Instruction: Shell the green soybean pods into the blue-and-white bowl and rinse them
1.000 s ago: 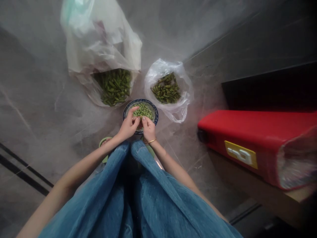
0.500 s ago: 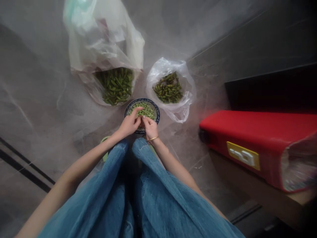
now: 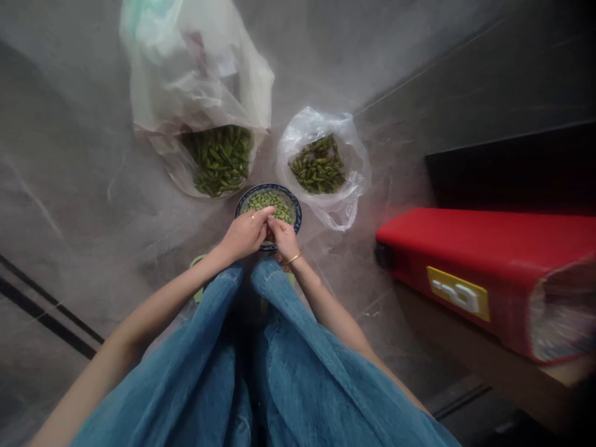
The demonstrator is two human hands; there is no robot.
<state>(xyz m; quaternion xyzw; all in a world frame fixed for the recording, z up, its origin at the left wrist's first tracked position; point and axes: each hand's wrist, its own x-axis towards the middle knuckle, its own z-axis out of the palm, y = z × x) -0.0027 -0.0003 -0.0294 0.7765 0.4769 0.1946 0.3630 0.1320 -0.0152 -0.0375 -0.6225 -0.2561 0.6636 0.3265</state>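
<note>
My left hand (image 3: pixel 244 234) and my right hand (image 3: pixel 283 237) meet fingertip to fingertip above the near part of a blue-rimmed bowl (image 3: pixel 297 214). Both are closed in a pinch; whatever lies between the fingers is too small and covered to make out. Shelled green beans (image 3: pixel 270 201) fill the bowl, partly hidden by my hands. Beyond it at the left, green pods (image 3: pixel 222 160) show in the mouth of a large whitish plastic bag (image 3: pixel 200 87). A smaller clear bag (image 3: pixel 357 149) at the right holds more pods (image 3: pixel 318 169), duller and browner.
Grey tiled floor (image 3: pixel 74 186) lies under the bowl and bags. My denim-covered knees (image 3: pixel 270 273) are close below my hands, with a green object (image 3: pixel 197 262) partly hidden beside them. A red box-like object (image 3: pixel 475 242) with a yellow label stands at the right.
My left forefinger, stretched out over the bowl before, has come down against my right fingertips. The bowl and bags have not visibly moved on the floor.
</note>
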